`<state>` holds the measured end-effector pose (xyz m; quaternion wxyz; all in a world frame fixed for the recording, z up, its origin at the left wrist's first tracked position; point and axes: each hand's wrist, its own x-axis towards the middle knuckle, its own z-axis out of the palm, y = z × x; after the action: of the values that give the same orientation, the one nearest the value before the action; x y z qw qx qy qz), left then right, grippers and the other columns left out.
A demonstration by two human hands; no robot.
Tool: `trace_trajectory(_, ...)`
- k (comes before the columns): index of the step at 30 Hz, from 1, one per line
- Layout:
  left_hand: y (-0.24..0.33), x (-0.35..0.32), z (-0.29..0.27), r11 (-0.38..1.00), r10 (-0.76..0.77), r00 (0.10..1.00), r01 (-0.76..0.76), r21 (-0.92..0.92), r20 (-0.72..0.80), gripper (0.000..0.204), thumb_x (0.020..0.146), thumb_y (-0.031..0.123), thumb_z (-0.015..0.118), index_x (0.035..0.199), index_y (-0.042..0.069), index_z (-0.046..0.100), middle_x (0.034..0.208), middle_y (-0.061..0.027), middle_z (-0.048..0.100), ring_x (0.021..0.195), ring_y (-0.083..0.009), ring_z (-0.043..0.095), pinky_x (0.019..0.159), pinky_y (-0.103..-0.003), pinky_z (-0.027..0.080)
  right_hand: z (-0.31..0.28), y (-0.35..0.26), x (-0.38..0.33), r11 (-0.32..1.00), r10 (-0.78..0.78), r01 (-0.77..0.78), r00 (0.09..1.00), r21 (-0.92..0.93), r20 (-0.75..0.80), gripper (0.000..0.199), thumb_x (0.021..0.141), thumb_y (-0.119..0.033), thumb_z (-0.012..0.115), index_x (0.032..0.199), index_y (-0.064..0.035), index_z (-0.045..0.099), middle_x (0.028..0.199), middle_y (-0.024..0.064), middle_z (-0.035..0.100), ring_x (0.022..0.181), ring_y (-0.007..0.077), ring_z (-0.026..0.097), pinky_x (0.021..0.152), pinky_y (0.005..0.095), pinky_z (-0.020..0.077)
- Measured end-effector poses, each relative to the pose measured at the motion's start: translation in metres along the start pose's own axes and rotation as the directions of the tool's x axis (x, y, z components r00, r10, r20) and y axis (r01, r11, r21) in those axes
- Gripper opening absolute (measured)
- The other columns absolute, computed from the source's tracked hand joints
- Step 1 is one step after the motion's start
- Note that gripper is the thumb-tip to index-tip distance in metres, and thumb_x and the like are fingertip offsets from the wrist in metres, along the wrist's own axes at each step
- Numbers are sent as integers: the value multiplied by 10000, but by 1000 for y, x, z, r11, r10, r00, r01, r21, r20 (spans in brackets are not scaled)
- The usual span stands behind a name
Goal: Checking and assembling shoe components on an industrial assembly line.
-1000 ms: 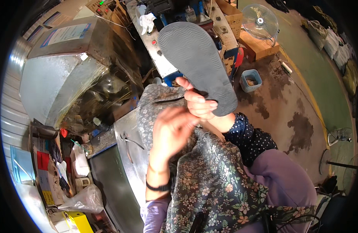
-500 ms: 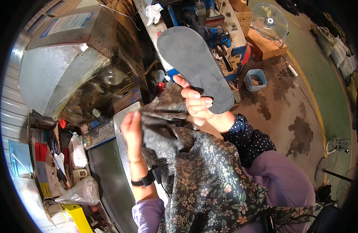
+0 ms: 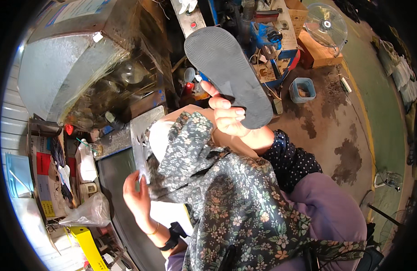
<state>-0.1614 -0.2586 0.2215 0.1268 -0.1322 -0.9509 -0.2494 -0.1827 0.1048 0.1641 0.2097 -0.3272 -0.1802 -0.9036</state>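
Note:
My right hand (image 3: 227,120) is raised in front of me and grips the near end of a dark grey shoe sole (image 3: 226,74), whose ribbed underside faces the camera. My left hand (image 3: 137,197) is low at the left, its fingers pinched on the edge of the floral cloth (image 3: 195,167) draped over my lap. Under the cloth's upper edge a tan piece (image 3: 179,118) and a white piece (image 3: 159,137) show; what they are I cannot tell. A black band is on my left wrist.
A large metal hood (image 3: 66,67) fills the upper left, with a metal plate (image 3: 143,128) and a dark panel (image 3: 111,180) below it. To the right stand a blue machine (image 3: 267,36), a blue tub (image 3: 302,89), a cardboard box (image 3: 318,53) and a fan (image 3: 327,22).
My left hand has dropped from in front of the cloth to its lower left edge. The right hand has lifted the sole higher and further from me.

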Motion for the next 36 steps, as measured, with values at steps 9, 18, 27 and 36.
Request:
trace_trajectory(9, 139, 38, 61, 760, 569, 817, -480, -438, 92, 227, 824, 54, 696, 1046, 5, 690, 1003, -145, 694, 942, -311, 654, 867, -388, 498, -12, -1, -11, 980, -161, 184, 955, 75, -248, 483, 972, -266, 538, 1348, 33, 485, 978, 142, 613, 732, 172, 604, 685, 267, 524)
trace_trajectory(18, 177, 43, 94, 605, 771, 611, -612, -509, 181, 655, 786, 222, 774, 1375, 68, 533, 794, -92, 627, 711, -260, 601, 708, -370, 481, -27, -4, -16, 991, -120, 129, 971, 31, -206, 498, 969, -226, 534, 1381, 35, 434, 1023, 133, 599, 778, 171, 603, 695, 287, 503)
trace_trajectory(27, 185, 32, 108, 595, 796, 583, -703, -390, 163, 720, 772, 300, 766, 1420, 130, 502, 627, -32, 540, 581, -218, 565, 613, -352, 476, -3, 12, -14, 978, -83, 37, 972, -207, -221, 538, 992, -212, 506, 1437, 30, 323, 1007, 101, 543, 782, 148, 559, 726, 264, 467)
trace_trajectory(36, 185, 24, 126, 538, 836, 542, -773, -337, 92, 630, 791, 217, 757, 1383, 156, 551, 617, -6, 526, 578, -194, 552, 621, -334, 482, 1, 14, -14, 964, -97, 35, 969, -263, -226, 492, 1021, -220, 443, 1419, 13, 271, 965, 144, 535, 764, 199, 585, 713, 313, 494)
